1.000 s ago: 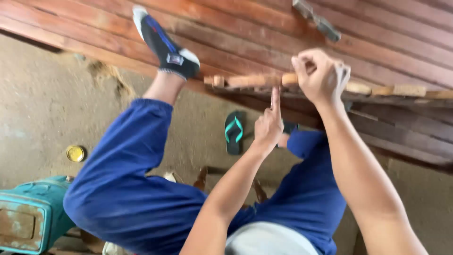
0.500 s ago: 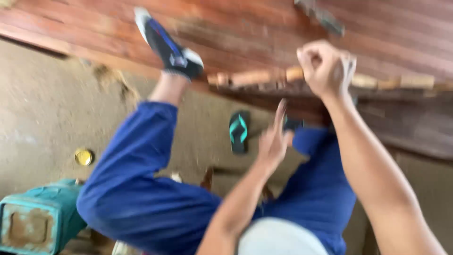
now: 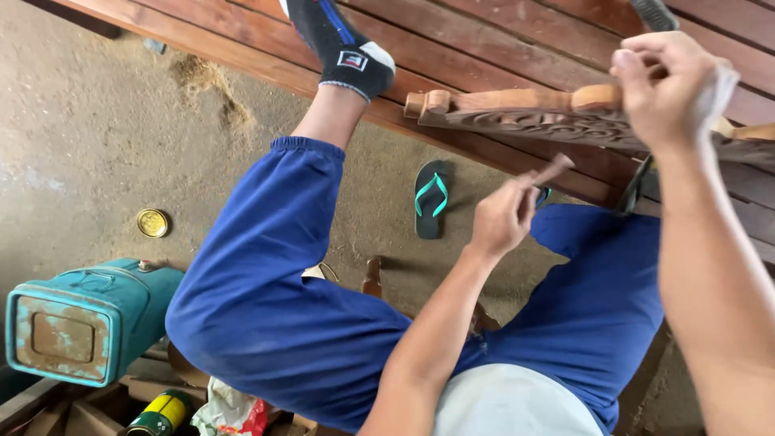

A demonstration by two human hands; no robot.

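Observation:
A carved reddish-brown wooden piece point(image 3: 517, 113) with scrollwork lies across red wooden planks point(image 3: 500, 48). My right hand point(image 3: 663, 90) grips its right part, with a white cloth point(image 3: 721, 89) bunched under the fingers. My left hand point(image 3: 502, 216) is just below the carving, closed around a small brown stick point(image 3: 554, 169) whose tip points up toward the carved edge. My legs in blue trousers point(image 3: 274, 291) spread below, and one foot in a dark sock point(image 3: 343, 44) rests on the planks.
A teal flip-flop point(image 3: 430, 198) lies on the dirt floor. At the left are a round yellow tin lid point(image 3: 152, 223) and a worn teal metal canister point(image 3: 85, 319). A green-yellow can point(image 3: 161, 413) and crumpled wrappers point(image 3: 230, 408) sit at the bottom.
My left hand has lowered a little from the carving and tilted the stick to the right. My right hand stays clamped on the carved piece. The view has shifted.

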